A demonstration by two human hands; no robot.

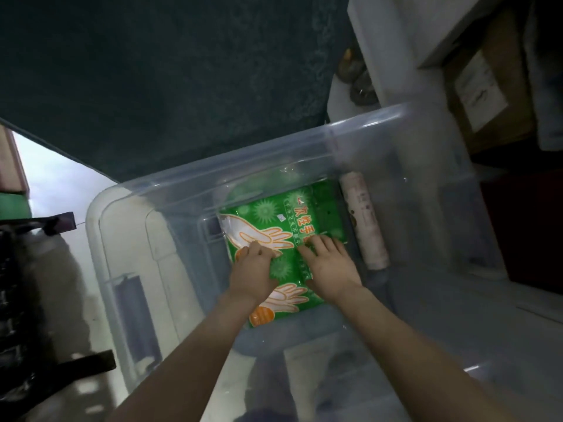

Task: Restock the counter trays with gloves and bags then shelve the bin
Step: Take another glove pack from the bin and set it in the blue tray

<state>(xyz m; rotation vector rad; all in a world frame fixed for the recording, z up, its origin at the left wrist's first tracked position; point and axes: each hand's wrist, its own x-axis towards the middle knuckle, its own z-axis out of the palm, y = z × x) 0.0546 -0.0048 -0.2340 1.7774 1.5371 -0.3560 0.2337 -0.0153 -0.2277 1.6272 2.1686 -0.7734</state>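
Pinching Chinese-lettered green glove packet (pixel 268 213) in bin (pixel 213 175), left grip (pixel 254 269) curled, right grip (pixel 330 264) spread flat

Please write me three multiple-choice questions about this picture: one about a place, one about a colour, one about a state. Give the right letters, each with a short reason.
1. Where does the roll lie?
A. Inside the clear bin, right of the glove packs
B. On top of the glove packs
C. Outside the bin

2. What is the main colour of the glove packs?
A. Blue
B. Green
C. Black

3. How is the right hand?
A. Gripping the roll
B. Outside the bin
C. Lying on the glove packs, fingers fairly straight

Answers:
1 A, the roll lies on the bin floor along the packs' right edge.
2 B, the wrapping is green with orange-outlined hands printed on it.
3 C, its fingers spread flat over the wrapping.
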